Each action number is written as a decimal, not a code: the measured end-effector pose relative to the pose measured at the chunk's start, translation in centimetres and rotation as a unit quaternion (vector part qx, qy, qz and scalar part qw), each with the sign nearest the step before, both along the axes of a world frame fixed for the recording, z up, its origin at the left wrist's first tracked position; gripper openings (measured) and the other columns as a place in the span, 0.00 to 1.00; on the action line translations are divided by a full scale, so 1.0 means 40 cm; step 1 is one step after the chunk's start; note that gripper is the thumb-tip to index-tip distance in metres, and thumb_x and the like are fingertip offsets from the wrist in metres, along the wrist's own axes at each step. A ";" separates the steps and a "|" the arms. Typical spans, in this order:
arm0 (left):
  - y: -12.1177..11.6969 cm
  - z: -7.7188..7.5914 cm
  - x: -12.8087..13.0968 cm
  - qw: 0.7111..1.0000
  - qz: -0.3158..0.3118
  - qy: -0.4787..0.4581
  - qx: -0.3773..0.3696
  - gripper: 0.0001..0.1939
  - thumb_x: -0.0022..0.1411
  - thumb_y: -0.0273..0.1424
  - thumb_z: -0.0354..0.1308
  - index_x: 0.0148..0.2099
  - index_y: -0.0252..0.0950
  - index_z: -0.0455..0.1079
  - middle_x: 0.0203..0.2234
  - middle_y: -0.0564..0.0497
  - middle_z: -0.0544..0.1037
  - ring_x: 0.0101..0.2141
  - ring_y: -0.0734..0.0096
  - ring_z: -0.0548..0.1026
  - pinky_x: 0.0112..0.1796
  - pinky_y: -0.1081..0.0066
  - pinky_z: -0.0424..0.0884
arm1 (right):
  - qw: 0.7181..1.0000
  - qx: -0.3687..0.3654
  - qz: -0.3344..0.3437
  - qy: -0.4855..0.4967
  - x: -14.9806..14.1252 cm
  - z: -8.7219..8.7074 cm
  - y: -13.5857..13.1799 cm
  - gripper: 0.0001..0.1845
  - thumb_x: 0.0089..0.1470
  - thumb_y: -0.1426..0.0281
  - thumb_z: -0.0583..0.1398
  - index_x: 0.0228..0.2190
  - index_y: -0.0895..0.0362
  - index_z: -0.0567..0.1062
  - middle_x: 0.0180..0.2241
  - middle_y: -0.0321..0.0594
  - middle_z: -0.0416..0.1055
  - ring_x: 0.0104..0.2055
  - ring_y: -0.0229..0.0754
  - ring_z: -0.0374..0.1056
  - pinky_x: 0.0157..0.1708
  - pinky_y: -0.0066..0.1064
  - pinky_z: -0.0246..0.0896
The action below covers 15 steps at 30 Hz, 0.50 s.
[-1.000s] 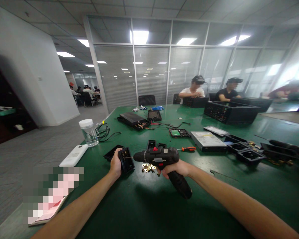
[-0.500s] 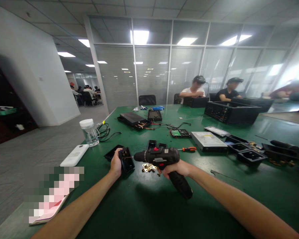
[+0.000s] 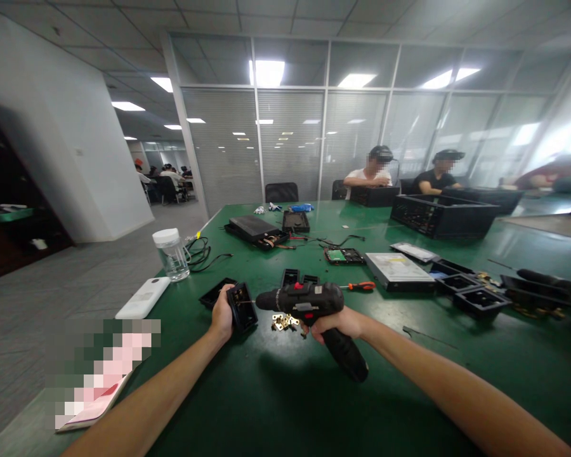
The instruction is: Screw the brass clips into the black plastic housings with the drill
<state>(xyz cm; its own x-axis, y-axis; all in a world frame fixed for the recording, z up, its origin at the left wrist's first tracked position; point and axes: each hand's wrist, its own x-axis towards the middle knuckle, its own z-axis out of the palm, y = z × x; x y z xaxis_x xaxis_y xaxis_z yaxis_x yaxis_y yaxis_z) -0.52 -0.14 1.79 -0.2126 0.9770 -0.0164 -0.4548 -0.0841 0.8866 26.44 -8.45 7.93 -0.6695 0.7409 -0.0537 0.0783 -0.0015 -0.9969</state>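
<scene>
My left hand [image 3: 223, 315] grips a small black plastic box [image 3: 243, 311] on its side, its hollow facing right. Brass-coloured parts show inside it. Wrapped around the handle of a black cordless drill [image 3: 299, 299] is my right hand [image 3: 340, 322]. The drill points left, and its thin bit reaches into the box's hollow; whether it touches a screw is too small to tell. Below the drill lies a small pile of brass-coloured plates and screws [image 3: 284, 322]. Another black box [image 3: 214, 292] sits behind my left hand, and more black boxes [image 3: 290, 277] stand behind the drill.
An orange-handled screwdriver [image 3: 361, 287] and a silver disc drive [image 3: 400, 271] lie to the right, near black trays [image 3: 480, 301]. Leftward are a clear jar [image 3: 172, 257], a white power bank [image 3: 143, 298] and a booklet [image 3: 99, 406]. Two people sit at the far side behind black cases [image 3: 442, 216].
Both hands, the black box and the drill stay almost in place. At the far side, one person's arms have lowered slightly.
</scene>
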 end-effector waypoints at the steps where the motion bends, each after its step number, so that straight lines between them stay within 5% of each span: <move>1: 0.001 -0.001 0.000 1.000 0.001 0.000 0.000 0.15 0.47 0.41 0.60 0.35 0.39 0.67 0.21 0.59 0.71 0.20 0.73 0.69 0.24 0.73 0.66 | 1.000 0.000 0.000 0.000 0.000 0.000 0.000 0.11 0.36 0.68 0.62 0.25 0.61 0.72 0.23 0.36 0.66 0.23 0.34 0.61 0.25 0.26 0.57; 15: 0.012 -0.019 -0.006 1.000 0.000 0.006 0.011 0.13 0.49 0.41 0.59 0.34 0.39 0.67 0.20 0.59 0.70 0.20 0.73 0.69 0.24 0.74 0.66 | 1.000 0.000 0.002 0.007 0.003 -0.003 0.003 0.10 0.37 0.68 0.63 0.24 0.61 0.72 0.25 0.37 0.66 0.26 0.35 0.61 0.26 0.27 0.59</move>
